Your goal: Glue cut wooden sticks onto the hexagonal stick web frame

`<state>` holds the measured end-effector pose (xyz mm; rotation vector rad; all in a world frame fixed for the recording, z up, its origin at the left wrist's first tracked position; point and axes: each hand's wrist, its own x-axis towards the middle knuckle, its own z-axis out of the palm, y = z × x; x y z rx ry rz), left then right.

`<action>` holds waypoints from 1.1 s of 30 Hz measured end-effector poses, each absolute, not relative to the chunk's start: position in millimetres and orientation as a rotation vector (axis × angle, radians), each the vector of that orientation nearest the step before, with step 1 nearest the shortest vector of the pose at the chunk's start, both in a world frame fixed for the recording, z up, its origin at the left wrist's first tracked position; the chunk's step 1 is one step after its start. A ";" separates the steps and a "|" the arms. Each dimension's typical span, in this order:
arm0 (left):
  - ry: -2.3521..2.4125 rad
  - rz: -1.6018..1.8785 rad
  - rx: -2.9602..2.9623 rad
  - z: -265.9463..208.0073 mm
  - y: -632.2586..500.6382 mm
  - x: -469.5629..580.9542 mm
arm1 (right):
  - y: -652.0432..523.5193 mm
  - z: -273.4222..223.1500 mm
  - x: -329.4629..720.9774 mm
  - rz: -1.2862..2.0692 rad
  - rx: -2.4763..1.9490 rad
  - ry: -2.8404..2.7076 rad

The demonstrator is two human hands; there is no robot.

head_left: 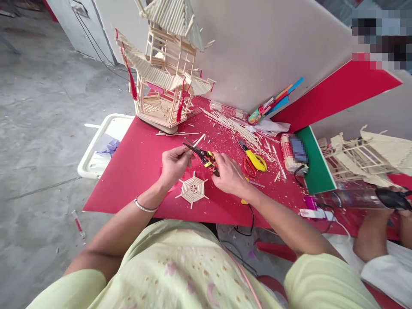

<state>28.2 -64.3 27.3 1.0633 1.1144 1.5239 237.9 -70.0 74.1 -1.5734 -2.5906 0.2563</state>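
My left hand (175,162) pinches a thin wooden stick (199,140) whose end points up and to the right. Wrapped round the handles of black pliers (201,153) with yellow and red grips is my right hand (229,171). The jaws of the pliers reach across to the stick, close to my left fingertips; whether they touch it I cannot tell. Just below my hands, a hexagonal web-shaped piece made of sticks (193,189) lies flat on the red table (135,171).
A stick-built pagoda (164,77) with red tassels stands at the back left. Yellow-handled scissors (252,158), loose sticks (236,126) and crumbs lie on the right. Beyond the green panel (317,159) are another stick model (360,159) and a person's legs. A white stool (96,161) stands left.
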 end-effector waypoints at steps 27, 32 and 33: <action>0.720 1.419 1.129 29.4 -2.5 53.8 | -85.3 90.9 259.6 2.505 -0.979 -1.154; 0.918 1.472 0.955 23.9 -6.6 50.1 | -85.3 94.3 273.9 2.399 -0.998 -1.354; 0.966 1.489 0.901 21.7 -5.5 46.4 | -79.6 94.8 278.3 2.263 -1.081 -1.487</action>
